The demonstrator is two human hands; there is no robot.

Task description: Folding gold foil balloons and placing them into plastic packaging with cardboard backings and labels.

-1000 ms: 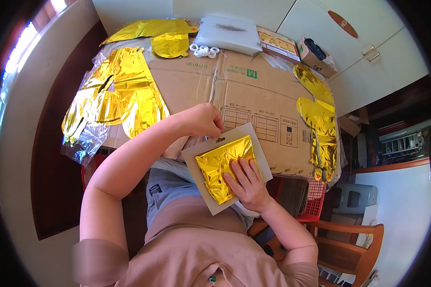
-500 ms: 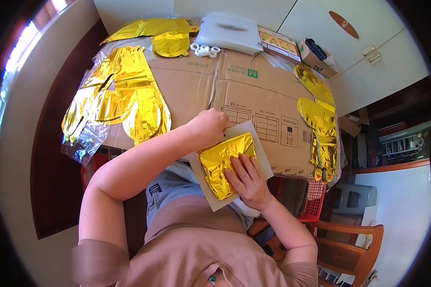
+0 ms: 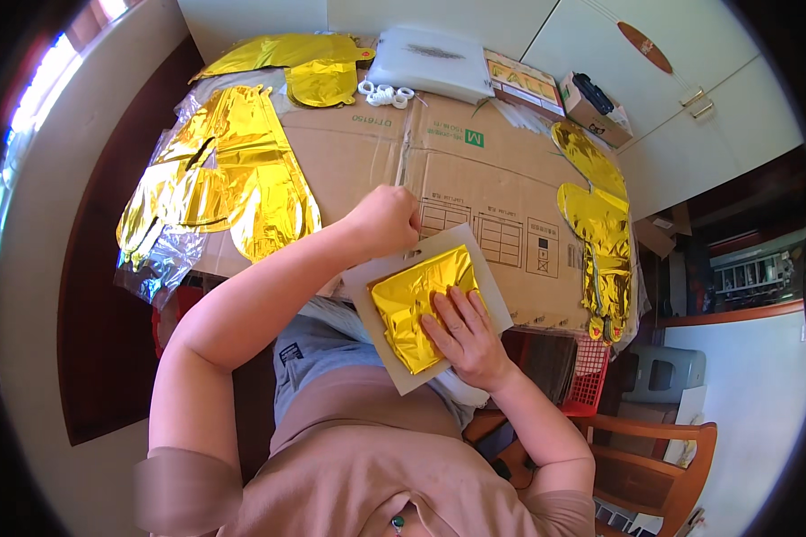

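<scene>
Across the card [image 3: 360,279], slot end pointing away-left, long axis unclear, the right hand [image 3: 471,345] lies flat on foil [image 3: 410,302]; beyond, the left hand [image 3: 387,220] is fisted, contents hidden.

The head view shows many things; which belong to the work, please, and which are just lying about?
Likely in use: pale card, folded gold foil (under the right hand).
Probably just lying about: wooden chair, red basket, small box.
</scene>
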